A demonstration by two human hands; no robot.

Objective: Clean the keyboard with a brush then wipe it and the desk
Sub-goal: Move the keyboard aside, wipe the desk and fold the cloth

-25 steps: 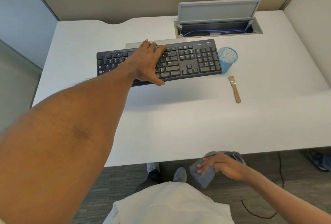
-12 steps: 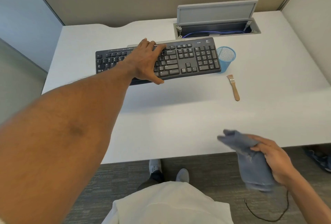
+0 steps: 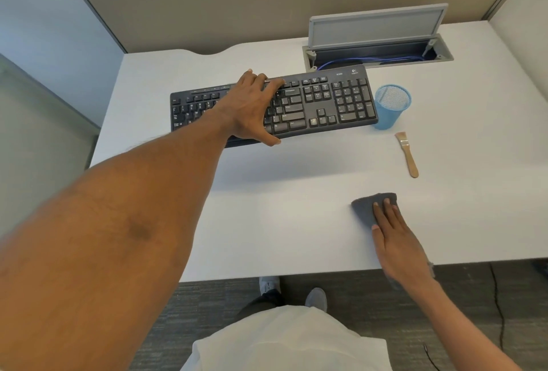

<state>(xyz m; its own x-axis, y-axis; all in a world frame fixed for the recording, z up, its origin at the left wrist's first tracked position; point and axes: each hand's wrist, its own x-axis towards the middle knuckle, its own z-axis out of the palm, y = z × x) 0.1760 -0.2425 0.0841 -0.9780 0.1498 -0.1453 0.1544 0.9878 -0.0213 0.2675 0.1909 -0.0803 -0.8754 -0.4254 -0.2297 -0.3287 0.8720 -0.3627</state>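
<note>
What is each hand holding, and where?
Left hand grips the keyboard across its middle, thumb at near edge. Right hand holds nothing; flat fingers press the cloth onto the desk.

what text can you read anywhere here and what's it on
"K260": top right corner of the black full-size keyboard, faint.
Brand logo beside it: too small to read.
Key legends: too blurred to read reliably.
Blue mesh cup, wooden brush, grey cloth: no text visible.

left hand (image 3: 252,109) extended, gripping, right hand (image 3: 394,237) flat
</note>
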